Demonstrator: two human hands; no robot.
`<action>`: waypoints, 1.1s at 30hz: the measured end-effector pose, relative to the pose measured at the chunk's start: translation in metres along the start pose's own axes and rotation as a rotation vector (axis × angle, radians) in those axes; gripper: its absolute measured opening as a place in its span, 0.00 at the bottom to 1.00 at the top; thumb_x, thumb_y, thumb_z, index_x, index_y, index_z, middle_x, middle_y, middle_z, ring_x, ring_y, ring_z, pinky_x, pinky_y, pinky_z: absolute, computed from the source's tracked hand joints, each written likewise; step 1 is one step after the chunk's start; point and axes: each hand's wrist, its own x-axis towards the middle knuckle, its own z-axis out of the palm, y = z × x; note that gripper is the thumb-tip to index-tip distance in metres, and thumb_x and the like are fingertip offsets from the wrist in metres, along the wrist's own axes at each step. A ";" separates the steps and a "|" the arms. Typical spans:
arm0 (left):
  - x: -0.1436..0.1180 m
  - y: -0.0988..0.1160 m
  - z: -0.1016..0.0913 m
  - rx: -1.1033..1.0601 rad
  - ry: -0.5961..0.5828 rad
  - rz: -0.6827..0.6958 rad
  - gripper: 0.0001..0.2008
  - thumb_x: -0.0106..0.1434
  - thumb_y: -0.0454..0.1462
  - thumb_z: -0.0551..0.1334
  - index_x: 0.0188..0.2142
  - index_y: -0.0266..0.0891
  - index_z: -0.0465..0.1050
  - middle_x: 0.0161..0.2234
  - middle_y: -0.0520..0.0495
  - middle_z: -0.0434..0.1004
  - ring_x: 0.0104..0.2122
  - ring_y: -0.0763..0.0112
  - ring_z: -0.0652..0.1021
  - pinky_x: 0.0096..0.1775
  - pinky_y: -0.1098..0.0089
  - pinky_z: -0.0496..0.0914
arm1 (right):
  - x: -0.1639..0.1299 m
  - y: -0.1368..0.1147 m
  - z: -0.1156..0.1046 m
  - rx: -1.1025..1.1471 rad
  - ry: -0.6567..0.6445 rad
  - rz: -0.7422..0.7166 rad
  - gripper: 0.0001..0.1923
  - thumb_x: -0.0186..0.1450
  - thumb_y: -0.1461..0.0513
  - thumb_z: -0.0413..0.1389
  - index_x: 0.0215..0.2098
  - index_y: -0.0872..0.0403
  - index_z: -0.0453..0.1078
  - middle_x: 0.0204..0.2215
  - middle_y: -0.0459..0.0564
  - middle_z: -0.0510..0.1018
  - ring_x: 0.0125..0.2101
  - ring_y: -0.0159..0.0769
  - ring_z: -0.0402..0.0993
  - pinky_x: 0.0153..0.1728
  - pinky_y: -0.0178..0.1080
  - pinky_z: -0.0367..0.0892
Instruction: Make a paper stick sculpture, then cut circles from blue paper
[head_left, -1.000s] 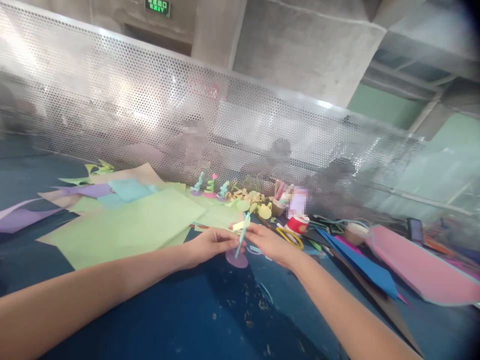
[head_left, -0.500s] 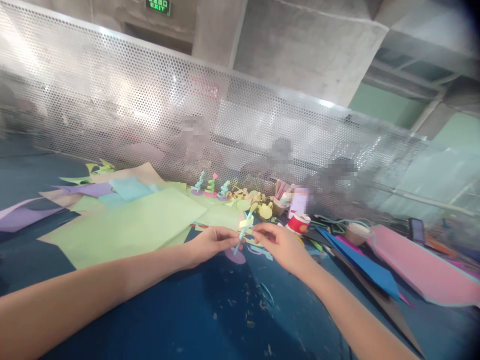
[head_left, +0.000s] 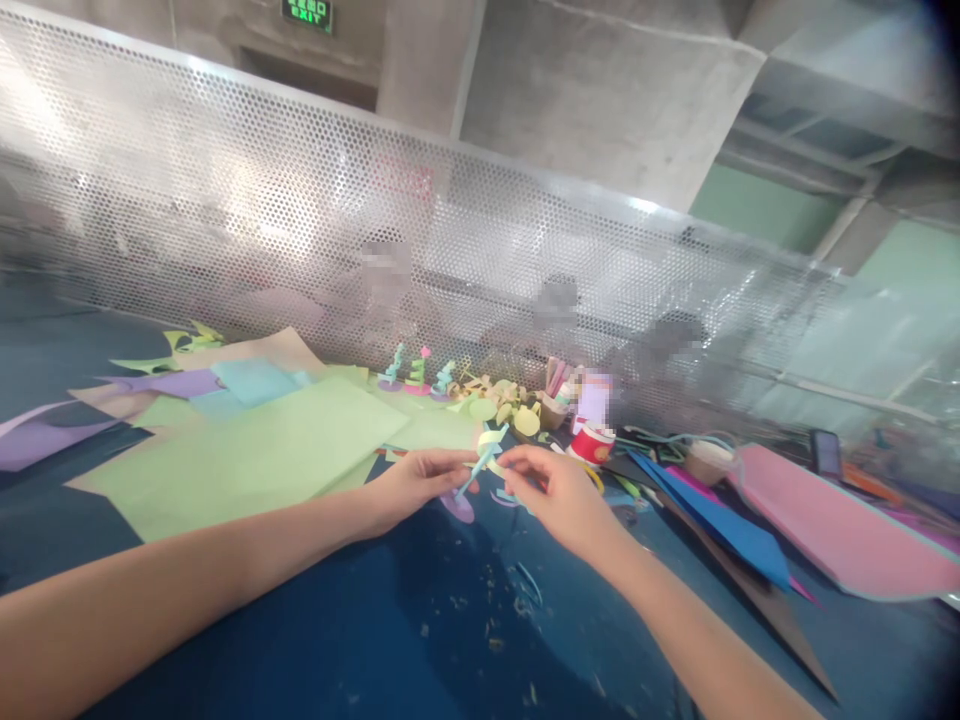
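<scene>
Left hand [head_left: 420,478] pinched shut on the small paper figure [head_left: 480,462]; right hand [head_left: 551,490] pinched on the same figure from the other side, fingertips of both nearly meeting. Figure itself: a pale blue stem tilted, a yellowish strip at the top, a purple base disc [head_left: 459,505] at the bottom, held just above the dark blue tabletop [head_left: 375,640]. Taking the figure as landmark: directly left of it, a large green sheet [head_left: 247,460] lying flat, with purple, blue and tan sheets beyond its far left edge. Behind the figure, three finished paper figures [head_left: 418,372] in a row, then a heap of yellow cut-outs [head_left: 502,400]. Just right of the figure, a red cup [head_left: 590,444] and yellow-handled scissors [head_left: 596,478], partly hidden by the right hand. Farther right, a blue sheet [head_left: 720,525], a pink board [head_left: 832,530], a dark phone [head_left: 826,452]. Behind everything, a perforated metal screen [head_left: 300,230] closing off the far edge of the table. Nearer than the figure, open tabletop between the forearms, strewn only with paper crumbs [head_left: 487,610].
</scene>
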 end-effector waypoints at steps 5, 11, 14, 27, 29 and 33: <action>0.000 0.001 0.000 -0.024 -0.020 0.020 0.18 0.60 0.43 0.60 0.49 0.41 0.70 0.33 0.49 0.75 0.33 0.72 0.74 0.38 0.71 0.66 | 0.003 0.006 0.012 0.220 -0.029 0.071 0.12 0.61 0.54 0.53 0.33 0.54 0.68 0.29 0.49 0.78 0.33 0.37 0.75 0.36 0.37 0.68; 0.000 0.005 0.003 -0.019 -0.075 0.069 0.16 0.61 0.42 0.59 0.48 0.40 0.71 0.37 0.47 0.75 0.38 0.70 0.73 0.41 0.70 0.66 | 0.006 0.007 0.023 0.460 -0.036 0.184 0.15 0.58 0.51 0.56 0.33 0.55 0.68 0.26 0.50 0.79 0.34 0.39 0.76 0.40 0.40 0.68; -0.001 0.006 0.004 0.011 -0.087 0.071 0.16 0.61 0.42 0.58 0.48 0.41 0.71 0.38 0.47 0.75 0.38 0.69 0.74 0.41 0.70 0.66 | 0.005 0.007 0.024 0.410 0.020 0.187 0.15 0.57 0.51 0.57 0.31 0.55 0.69 0.24 0.49 0.78 0.30 0.39 0.76 0.37 0.39 0.69; 0.001 0.002 0.006 -0.022 0.000 0.037 0.09 0.56 0.39 0.64 0.36 0.37 0.76 0.35 0.49 0.77 0.35 0.73 0.74 0.38 0.74 0.64 | 0.002 0.004 0.029 0.287 0.086 0.084 0.09 0.60 0.57 0.55 0.28 0.55 0.68 0.23 0.48 0.77 0.27 0.35 0.75 0.33 0.36 0.69; 0.001 0.003 0.006 -0.029 -0.007 0.035 0.09 0.56 0.39 0.64 0.36 0.37 0.76 0.34 0.49 0.78 0.34 0.74 0.73 0.37 0.75 0.64 | 0.002 0.004 0.029 0.276 0.085 0.084 0.08 0.60 0.57 0.54 0.29 0.55 0.69 0.23 0.48 0.77 0.28 0.35 0.75 0.33 0.36 0.69; 0.002 0.003 0.006 -0.037 0.001 0.024 0.09 0.56 0.38 0.64 0.36 0.37 0.76 0.33 0.50 0.78 0.31 0.75 0.73 0.35 0.75 0.64 | 0.001 0.003 0.029 0.267 0.087 0.086 0.08 0.60 0.58 0.54 0.28 0.55 0.68 0.23 0.48 0.77 0.28 0.35 0.75 0.33 0.35 0.69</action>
